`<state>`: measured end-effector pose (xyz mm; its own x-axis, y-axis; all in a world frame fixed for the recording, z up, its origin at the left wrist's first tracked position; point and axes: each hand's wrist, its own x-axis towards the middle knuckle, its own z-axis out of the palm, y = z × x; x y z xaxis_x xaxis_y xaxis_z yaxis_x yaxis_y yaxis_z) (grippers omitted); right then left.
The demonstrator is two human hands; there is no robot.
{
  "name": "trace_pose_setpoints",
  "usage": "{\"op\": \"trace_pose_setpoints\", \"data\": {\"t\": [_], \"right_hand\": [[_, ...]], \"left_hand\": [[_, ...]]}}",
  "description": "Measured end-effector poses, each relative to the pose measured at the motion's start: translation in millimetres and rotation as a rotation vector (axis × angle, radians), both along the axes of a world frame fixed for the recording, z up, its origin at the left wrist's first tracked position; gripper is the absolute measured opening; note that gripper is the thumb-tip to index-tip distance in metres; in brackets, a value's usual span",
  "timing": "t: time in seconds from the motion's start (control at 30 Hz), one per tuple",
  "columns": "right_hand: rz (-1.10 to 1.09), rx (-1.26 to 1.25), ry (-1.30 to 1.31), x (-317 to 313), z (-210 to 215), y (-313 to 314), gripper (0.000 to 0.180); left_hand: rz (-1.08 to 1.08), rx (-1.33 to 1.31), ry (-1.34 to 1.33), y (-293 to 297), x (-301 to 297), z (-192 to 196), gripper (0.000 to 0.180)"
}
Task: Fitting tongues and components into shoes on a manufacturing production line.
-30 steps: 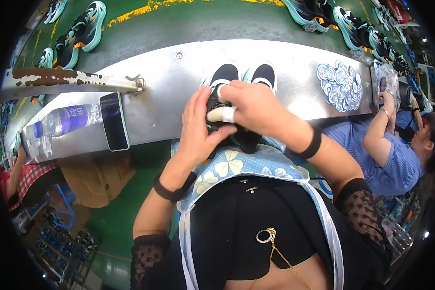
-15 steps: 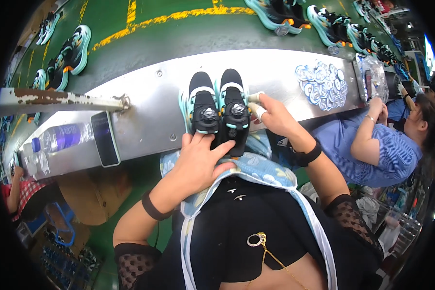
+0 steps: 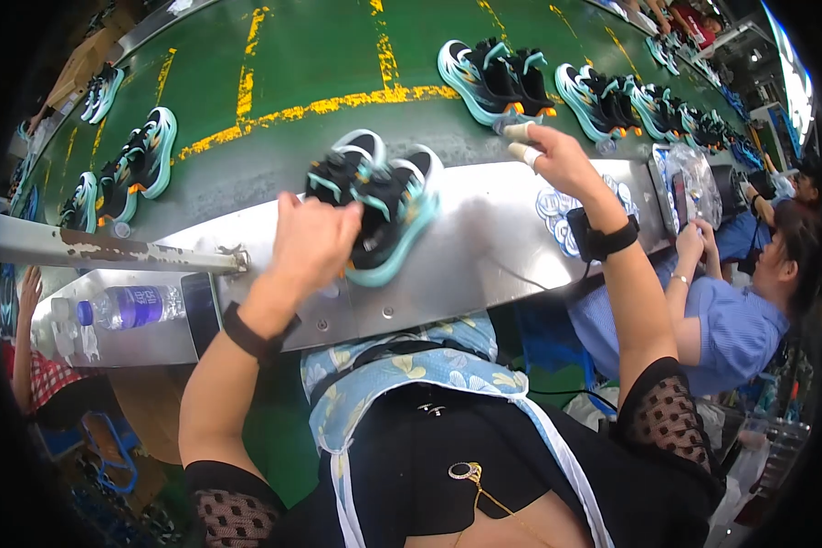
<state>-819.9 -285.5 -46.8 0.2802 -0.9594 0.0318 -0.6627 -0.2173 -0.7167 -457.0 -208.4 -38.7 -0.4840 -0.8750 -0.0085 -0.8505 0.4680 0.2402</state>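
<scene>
My left hand [image 3: 312, 239] is gripping a pair of black, white and mint sneakers [image 3: 409, 215] near the heels, holding them tilted above the metal bench [image 3: 484, 251] — their toes are pointing toward the green surface [image 3: 320, 78] beyond. My right hand [image 3: 557, 160] is hovering with fingers outstretched, two of them wearing pale covers [image 3: 520, 132], close to another pair of sneakers [image 3: 470, 82]; whether they are touching, I cannot tell. Round blue-and-white stickers [image 3: 550, 208] are lying beside my right wrist, and a purple-labelled bottle [image 3: 139, 307] is resting on the bench to my left.
</scene>
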Motion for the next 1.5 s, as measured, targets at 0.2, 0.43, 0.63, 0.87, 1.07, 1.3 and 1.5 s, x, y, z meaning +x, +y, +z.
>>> {"op": "trace_pose_setpoints", "data": {"t": [0.2,0.43,0.63,0.87,1.07,1.3,1.5], "right_hand": [[-0.079,-0.212,0.5,-14,-18,-77,0.058],[-0.06,0.027,0.78,-18,-65,-113,0.051],[0.106,0.187,0.321,58,-4,-36,0.046],[0.509,0.041,0.1,153,11,144,0.041],[0.826,0.421,-0.496,101,65,127,0.03],[0.587,0.297,-0.105,103,20,104,0.066],[0.582,0.014,0.116,131,-4,117,0.058]], "left_hand": [[0.388,-0.089,-0.262,-91,68,-6,0.029],[0.536,-0.249,0.021,-55,86,-62,0.035],[0.456,0.037,0.499,14,29,-19,0.04],[0.504,0.124,0.686,84,-21,-42,0.048],[0.537,-0.049,0.664,110,-7,5,0.021],[0.082,0.114,0.584,141,-49,-29,0.005],[0.102,0.02,0.597,137,-44,-47,0.004]]}}
